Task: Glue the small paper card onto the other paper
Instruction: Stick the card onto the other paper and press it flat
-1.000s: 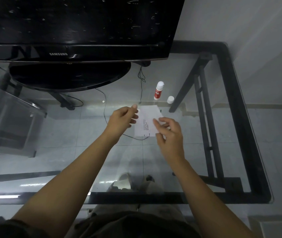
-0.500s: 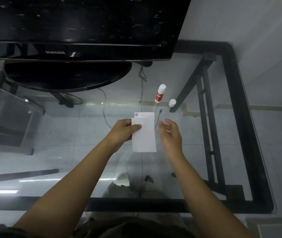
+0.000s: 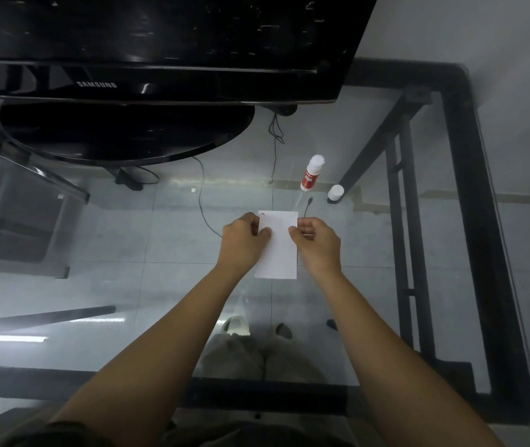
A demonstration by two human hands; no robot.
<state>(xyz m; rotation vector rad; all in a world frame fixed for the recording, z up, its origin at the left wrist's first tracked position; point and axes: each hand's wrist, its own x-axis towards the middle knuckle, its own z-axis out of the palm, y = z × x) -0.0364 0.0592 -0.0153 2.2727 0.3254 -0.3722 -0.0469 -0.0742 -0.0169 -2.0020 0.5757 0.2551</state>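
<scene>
A glass desk (image 3: 386,253) with a black frame fills most of the view, and the tiled floor and the person's feet are seen through its top. At the far side a large black television (image 3: 160,43) stands on its oval base, with thin cables trailing down behind the glass. Nearer the middle, both forearms reach forward over the desk. A white sheet of paper (image 3: 278,253) is held upright-long between them, over the glass; whether its lower edge rests on the desk or hangs just above it cannot be told. The left hand (image 3: 244,243) is closed on the sheet's left edge near the top, thumb laid over the front, and the right hand (image 3: 317,241) is pinched on the right edge at about the same height, so the two hands are set apart by the width of the paper. A small red mark shows at the sheet's top left corner (image 3: 263,214). Beyond the paper, well apart from it, a glue stick (image 3: 310,174) with a red label stands uncapped on the desk, and its white cap (image 3: 335,192) sits just beside it to the right. The small card cannot be made out as a separate piece; it may lie behind or against the sheet, but this is not shown. With the glue opened and set aside, gluing is judged to be done or nearly so, and the pressing and smoothing of the joined papers appears to be what is left.
</scene>
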